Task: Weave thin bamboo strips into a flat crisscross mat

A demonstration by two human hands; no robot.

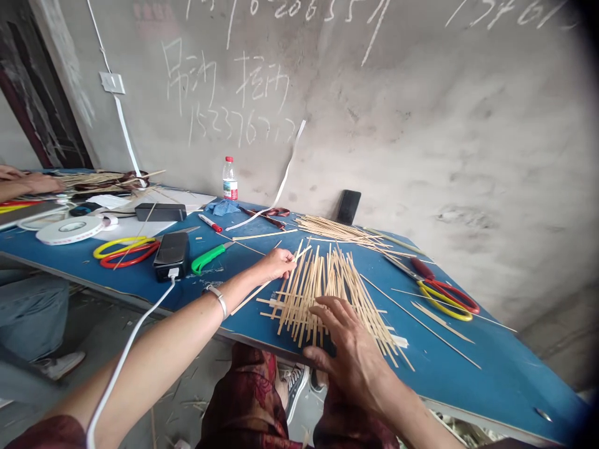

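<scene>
A partly woven mat of bamboo strips [327, 274] lies on the blue table near its front edge. Long strips fan out across it, with a few crossing strips poking out at the left side. My left hand [278, 263] is at the mat's upper left, its fingers pinched on a thin bamboo strip [253, 298] that slants past the hand on both sides. Over the mat's lower middle, my right hand [346, 333] has its fingers spread and holds nothing; its fingertips appear to touch the strips. Part of the weave is hidden beneath it.
Loose bamboo strips [337, 229] are piled behind the mat. Scissors with red and yellow handles [449, 299] lie right; another pair [126, 248] lies left, near a black box [172, 255] with a white cable and a green-handled tool [208, 257]. Another person's hands [32, 183] are far left.
</scene>
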